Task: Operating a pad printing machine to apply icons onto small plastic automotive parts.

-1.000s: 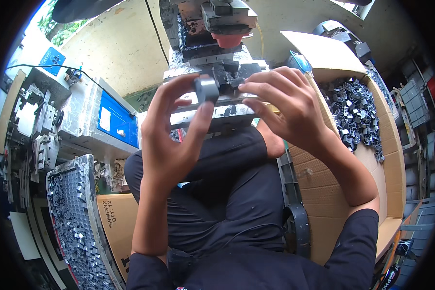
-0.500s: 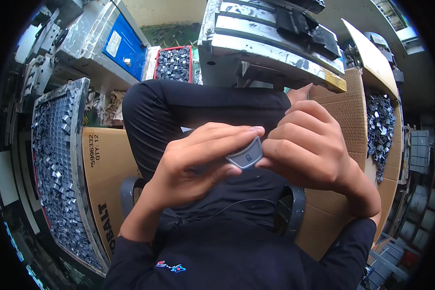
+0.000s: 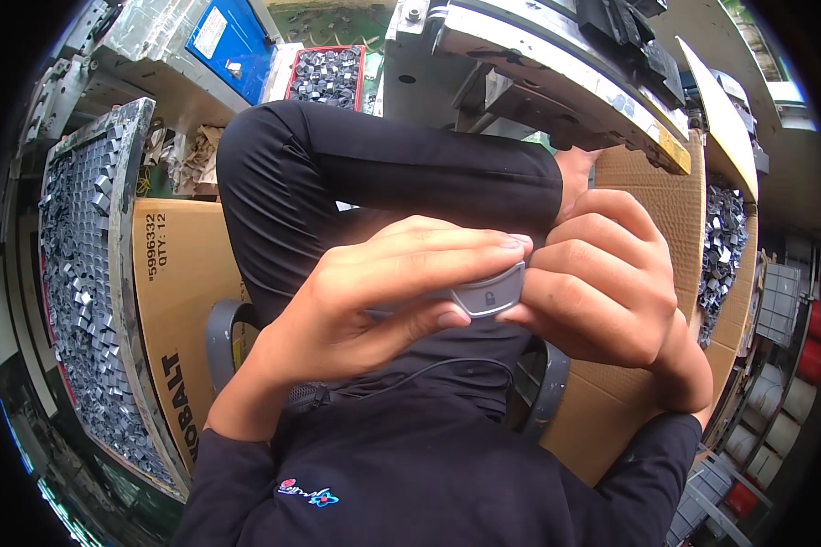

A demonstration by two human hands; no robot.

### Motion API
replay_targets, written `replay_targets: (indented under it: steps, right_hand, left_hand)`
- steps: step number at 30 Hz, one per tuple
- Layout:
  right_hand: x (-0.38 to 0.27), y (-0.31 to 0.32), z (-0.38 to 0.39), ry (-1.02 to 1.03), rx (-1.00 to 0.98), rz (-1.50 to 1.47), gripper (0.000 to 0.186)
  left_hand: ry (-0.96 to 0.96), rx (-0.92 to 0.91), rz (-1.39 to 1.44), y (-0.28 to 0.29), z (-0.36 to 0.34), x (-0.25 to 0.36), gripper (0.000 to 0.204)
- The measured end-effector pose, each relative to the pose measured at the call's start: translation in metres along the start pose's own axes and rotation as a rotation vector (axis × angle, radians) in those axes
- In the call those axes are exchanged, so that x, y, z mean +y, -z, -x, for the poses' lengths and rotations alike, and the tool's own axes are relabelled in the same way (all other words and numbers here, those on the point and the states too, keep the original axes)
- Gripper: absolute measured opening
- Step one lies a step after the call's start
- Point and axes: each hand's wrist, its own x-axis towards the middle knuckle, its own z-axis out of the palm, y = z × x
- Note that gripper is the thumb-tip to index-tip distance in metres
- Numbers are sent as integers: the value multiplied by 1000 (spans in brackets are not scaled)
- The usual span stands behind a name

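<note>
One small grey part [image 3: 489, 294] sits above the lap [image 3: 438, 346] — pinched in the half-closed left hand [image 3: 356, 284], with the right hand [image 3: 607, 287] curled at its right edge — whether gripping too, I cannot tell

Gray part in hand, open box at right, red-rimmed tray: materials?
Gray part: probably molded plastic, satin; soft sheen, smooth raised rim.
Open box: likely corrugated cardboard, matte; brown, faintly ribbed wall.
Red-rimmed tray: perhaps plastic, finish unclear; evenly red rim, too small to be sure.

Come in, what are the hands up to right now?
Left hand gripping small grey piece. Right hand curled at its right end. In the way: left hand, partly hiding the piece.
</note>
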Motion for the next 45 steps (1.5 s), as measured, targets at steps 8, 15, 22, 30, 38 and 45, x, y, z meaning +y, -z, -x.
replay_targets:
  steps: [8, 15, 22, 30, 38, 45]
  right_hand:
    - [2, 1, -2, -15, -12, -23, 27]
    - [-4, -1, -14, -22, -68, -24, 21]
    - [9, 17, 5, -121, -123, 219, 28]
    - [33, 15, 25, -237, -85, 450, 33]
    - [32, 14, 16, -179, -94, 453, 33]
    - [31, 14, 18, -179, -126, 483, 34]
  left_hand:
    - [-4, -14, 34, 2, -2, -7, 51]
    - [165, -26, 138, 11, 3, 15, 58]
    - [130, 144, -5, 43, 31, 9, 47]
    - [204, 977, -263, 179, 122, 6, 39]
    - [328, 1345, -852, 286, 242, -13, 38]
    - [505, 1334, -1186, 292, 248, -25, 46]
